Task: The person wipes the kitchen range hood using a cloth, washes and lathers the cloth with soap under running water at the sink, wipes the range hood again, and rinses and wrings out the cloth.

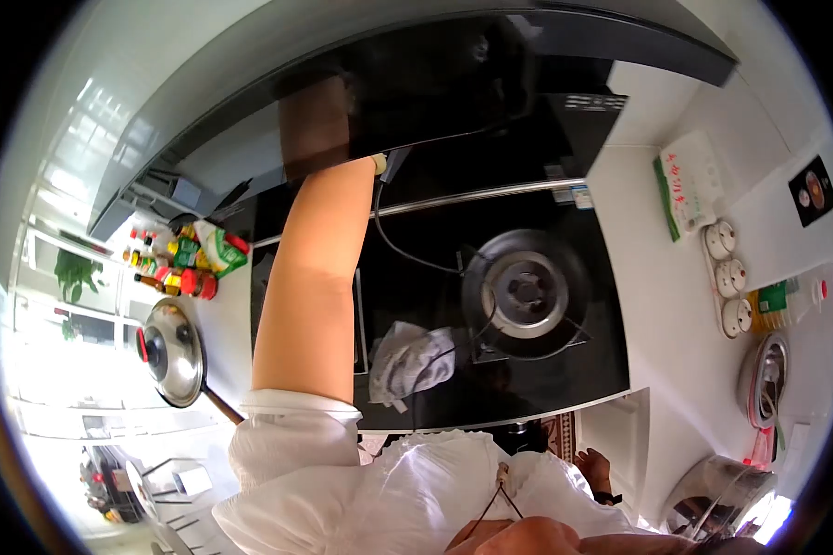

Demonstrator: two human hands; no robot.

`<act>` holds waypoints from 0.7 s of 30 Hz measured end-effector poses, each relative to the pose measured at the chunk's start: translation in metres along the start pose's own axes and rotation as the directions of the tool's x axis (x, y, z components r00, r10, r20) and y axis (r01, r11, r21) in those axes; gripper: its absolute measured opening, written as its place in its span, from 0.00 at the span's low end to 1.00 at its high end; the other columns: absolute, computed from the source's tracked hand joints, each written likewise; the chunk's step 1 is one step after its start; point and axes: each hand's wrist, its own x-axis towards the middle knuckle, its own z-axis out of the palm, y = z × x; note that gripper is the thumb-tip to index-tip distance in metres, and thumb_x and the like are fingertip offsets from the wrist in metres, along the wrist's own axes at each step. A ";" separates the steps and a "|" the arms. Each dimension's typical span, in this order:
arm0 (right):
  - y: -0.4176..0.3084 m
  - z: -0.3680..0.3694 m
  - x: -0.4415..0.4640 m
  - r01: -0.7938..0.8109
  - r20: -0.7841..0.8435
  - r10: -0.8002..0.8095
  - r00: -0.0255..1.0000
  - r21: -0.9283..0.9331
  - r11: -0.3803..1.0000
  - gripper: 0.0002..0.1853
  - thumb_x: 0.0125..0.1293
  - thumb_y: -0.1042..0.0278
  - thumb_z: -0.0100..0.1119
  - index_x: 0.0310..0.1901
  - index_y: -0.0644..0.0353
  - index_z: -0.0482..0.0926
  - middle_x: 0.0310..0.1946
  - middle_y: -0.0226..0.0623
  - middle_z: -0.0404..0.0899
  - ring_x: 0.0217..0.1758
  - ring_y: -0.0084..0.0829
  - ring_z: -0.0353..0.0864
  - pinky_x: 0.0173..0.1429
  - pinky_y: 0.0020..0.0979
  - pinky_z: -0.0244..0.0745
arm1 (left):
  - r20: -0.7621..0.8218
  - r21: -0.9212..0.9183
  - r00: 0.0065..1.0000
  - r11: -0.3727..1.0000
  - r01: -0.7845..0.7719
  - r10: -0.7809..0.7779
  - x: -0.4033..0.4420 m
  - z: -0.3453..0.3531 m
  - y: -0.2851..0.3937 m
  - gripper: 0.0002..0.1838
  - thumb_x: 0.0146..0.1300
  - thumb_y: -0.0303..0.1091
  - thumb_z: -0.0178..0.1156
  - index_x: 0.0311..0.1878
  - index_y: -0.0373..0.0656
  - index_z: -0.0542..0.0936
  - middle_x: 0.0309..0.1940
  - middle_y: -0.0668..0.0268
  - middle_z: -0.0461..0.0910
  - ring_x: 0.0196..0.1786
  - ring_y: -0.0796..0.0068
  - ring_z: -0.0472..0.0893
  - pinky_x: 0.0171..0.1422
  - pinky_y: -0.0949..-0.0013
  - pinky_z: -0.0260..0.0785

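My left arm reaches up and forward over the stove to the black range hood. The hood's lower edge hides that hand and its fingers. By the wrist, a small pale-yellow piece shows; I cannot make out its kind. My right hand hangs low beside my body, with a dark band at its wrist. Its fingers look loosely apart, and I see nothing in them. A crumpled grey cloth lies on the black stovetop, left of the right burner.
Bottles and jars stand on the left counter, near a lidded pan. On the right counter are an egg carton, white lidded pots, an oil bottle and metal bowls.
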 end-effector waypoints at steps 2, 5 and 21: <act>0.012 0.013 0.002 0.194 0.063 -0.184 0.981 -0.342 0.920 0.11 0.62 0.67 0.49 0.21 0.55 0.66 0.18 0.38 0.69 0.24 0.33 0.74 0.23 0.31 0.68 | -0.137 0.107 0.990 0.994 0.034 -0.019 -0.022 -0.033 -0.047 0.18 0.60 0.40 0.53 0.46 0.36 0.80 0.47 0.49 0.80 0.52 0.49 0.78 0.57 0.59 0.68; -0.009 0.048 -0.011 0.221 0.124 -0.192 0.974 -0.297 0.929 0.12 0.62 0.64 0.52 0.21 0.55 0.67 0.18 0.36 0.69 0.24 0.32 0.74 0.24 0.32 0.68 | -0.281 0.216 0.959 0.970 0.107 -0.043 -0.056 -0.082 -0.111 0.18 0.60 0.39 0.52 0.46 0.36 0.80 0.47 0.49 0.80 0.52 0.49 0.77 0.58 0.59 0.68; -0.104 0.190 -0.071 -0.327 0.027 0.386 0.922 0.587 0.741 0.04 0.63 0.71 0.53 0.36 0.61 0.76 0.27 0.43 0.79 0.26 0.34 0.80 0.30 0.29 0.79 | -0.194 0.160 0.883 0.875 0.458 -0.427 -0.153 -0.241 -0.357 0.20 0.58 0.41 0.49 0.43 0.37 0.81 0.46 0.47 0.79 0.52 0.45 0.77 0.57 0.54 0.67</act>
